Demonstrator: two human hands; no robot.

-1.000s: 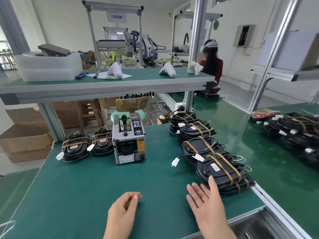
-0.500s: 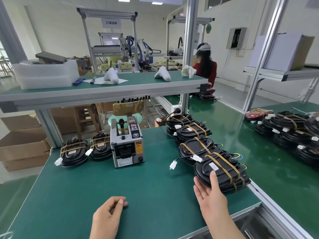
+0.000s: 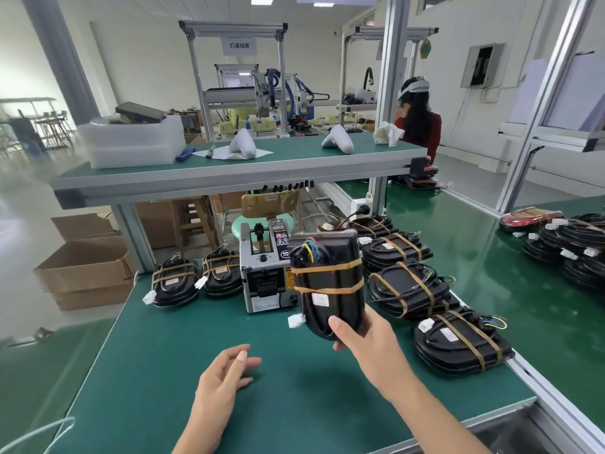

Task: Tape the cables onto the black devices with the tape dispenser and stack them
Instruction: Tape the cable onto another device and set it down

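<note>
A person's right hand (image 3: 370, 339) holds a black device (image 3: 329, 283) upright in the air above the green tabletop (image 3: 147, 371), in front of the tape dispenser (image 3: 262, 273). The grip closes on the device's lower end: the thumb lies across its near face and the fingers wrap behind, so most of the device stands above the hand. Two bands of brown tape cross its middle, coloured wires show near its top, and a white connector (image 3: 296, 320) hangs at its lower left, just left of the thumb.

The left hand (image 3: 222, 385) hovers low over the tabletop near the front edge, fingers loosely curled and holding nothing, well apart from the device.

The grey tape dispenser stands near the tabletop's far edge. To its left, two taped black devices (image 3: 196, 278) lie side by side. Along the right edge a row of taped devices (image 3: 425, 290) runs from the far edge toward the front, overlapping one another; the nearest one (image 3: 461, 342) lies flat just right of the right hand.
</note>
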